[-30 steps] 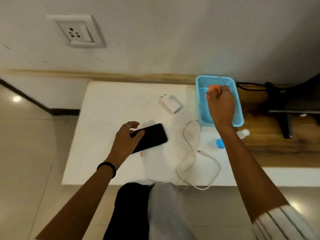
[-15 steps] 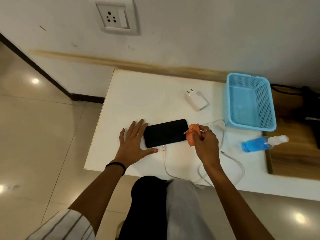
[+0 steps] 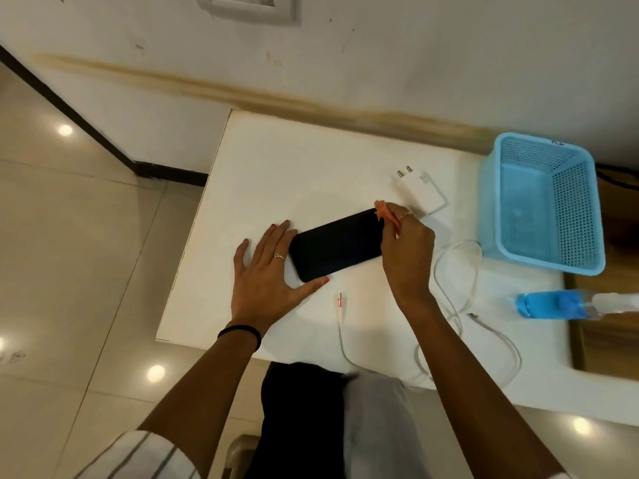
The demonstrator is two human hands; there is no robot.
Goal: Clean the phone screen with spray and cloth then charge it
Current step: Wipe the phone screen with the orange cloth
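Observation:
A black phone [image 3: 333, 248] lies screen up on the white table [image 3: 294, 167]. My left hand [image 3: 268, 278] rests flat at the phone's left end, fingers spread, thumb against its near edge. My right hand [image 3: 406, 250] pinches a small orange cloth [image 3: 383, 210] at the phone's right end. A blue spray bottle [image 3: 549, 305] lies on its side at the right. A white charger plug [image 3: 422, 190] sits behind my right hand. The white cable [image 3: 456, 305] loops across the table, its connector end [image 3: 340, 304] lying free in front of the phone.
An empty blue mesh basket [image 3: 587, 202] stands at the table's right rear. A wall socket [image 3: 249, 8] is on the wall above. A wooden surface [image 3: 608, 333] adjoins on the right. Tiled floor lies to the left; my knees are below the near edge.
My right hand took the orange cloth out of the basket and brought it to the phone's right end. My left hand flattened beside the phone. The camera view shifted left and closer.

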